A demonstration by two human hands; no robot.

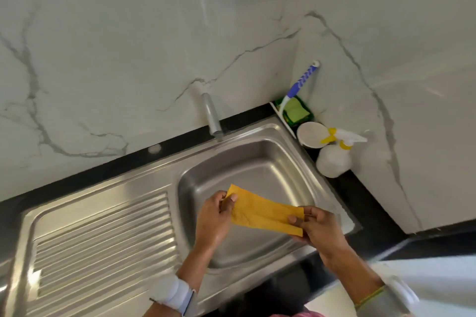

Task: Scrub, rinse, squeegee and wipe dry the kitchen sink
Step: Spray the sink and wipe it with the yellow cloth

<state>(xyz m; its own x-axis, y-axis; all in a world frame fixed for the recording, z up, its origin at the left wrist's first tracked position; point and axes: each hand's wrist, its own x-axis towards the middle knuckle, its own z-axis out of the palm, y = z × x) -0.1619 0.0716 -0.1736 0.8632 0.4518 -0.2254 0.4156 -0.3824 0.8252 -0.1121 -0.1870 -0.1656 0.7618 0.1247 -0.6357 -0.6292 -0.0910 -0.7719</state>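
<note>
Yellow cloth (268, 211) stretched above the sink (257, 170) basin, long axis running left to right. Left hand (215, 216) pinching its left end, right hand (313, 225) pinching its right end; basin directly below, equally near both.

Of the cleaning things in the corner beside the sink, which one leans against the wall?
The brush with the blue and white handle. It stands tilted in the green holder, its tip touching the wall; the spray bottle and white cup stand free.
</note>
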